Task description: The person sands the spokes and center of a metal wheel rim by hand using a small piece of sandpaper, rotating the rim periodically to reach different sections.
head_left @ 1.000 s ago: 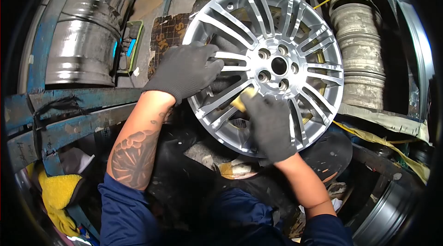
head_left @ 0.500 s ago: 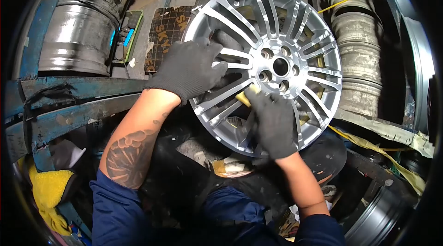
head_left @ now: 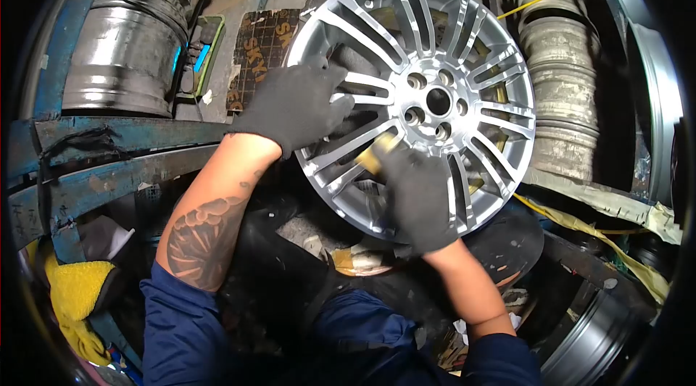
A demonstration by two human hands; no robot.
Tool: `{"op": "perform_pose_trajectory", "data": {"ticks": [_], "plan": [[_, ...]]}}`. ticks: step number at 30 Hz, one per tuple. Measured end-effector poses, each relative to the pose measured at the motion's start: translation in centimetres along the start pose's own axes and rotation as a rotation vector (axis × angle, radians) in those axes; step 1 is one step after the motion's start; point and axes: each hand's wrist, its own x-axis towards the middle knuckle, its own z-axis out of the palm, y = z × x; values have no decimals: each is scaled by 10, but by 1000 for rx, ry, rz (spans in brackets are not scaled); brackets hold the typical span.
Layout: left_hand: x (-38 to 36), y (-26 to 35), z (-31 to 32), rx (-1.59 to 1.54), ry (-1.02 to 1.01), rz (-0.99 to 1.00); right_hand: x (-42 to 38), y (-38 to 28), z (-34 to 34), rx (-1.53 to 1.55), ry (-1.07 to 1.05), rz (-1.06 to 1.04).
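Wheel: silver, in front of the person, between both arms (head_left: 428, 67).
Left hand (head_left: 297, 107): gray glove, fingers bent onto the wheel's left side.
Right hand (head_left: 420, 201): fingers pinch a yellow pad (head_left: 377, 152).
Pad: off the right fingertips, up and to the left; long way slants over 1 spoke, just beside the middle; right hand is nearer.

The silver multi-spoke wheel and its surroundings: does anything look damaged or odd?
Nothing stands out on the silver multi-spoke wheel. At left, the blue metal frame looks damaged: chipped, worn paint.
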Motion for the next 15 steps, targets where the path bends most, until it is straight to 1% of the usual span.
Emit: {"op": "perform_pose_trajectory", "data": {"ticks": [1, 2, 3, 5, 6, 8, 10, 13, 14, 15], "plan": [[1, 0, 0, -21, -8, -4, 4, 10, -4, -15, -4, 71], [0, 0, 1, -35, 12, 14, 3, 13, -3, -11, 18, 47], [-1, 0, 1, -16, 12, 12, 2, 0, -2, 96, -92, 74], [-1, 0, 2, 31, 16, 17, -18, -21, 21, 4, 71, -155], [-2, 1, 2, 18, 28, 10, -19, -24, 27, -59, 115, -179], [2, -1, -1, -12, -1, 18, -8, -2, 7, -34, 9, -1], [0, 1, -2, -39, -34, -3, -1, 9, 0, -6, -14, 75], [-2, 5, -3, 26, -30, 2, -19, -26, 31, 13, 138, -160], [1, 6, -3, 24, -12, 10, -20, -30, 31, -34, 113, -175], [2, 7, -1, 20, -6, 19, -15, -22, 20, -6, 69, -92]]}}
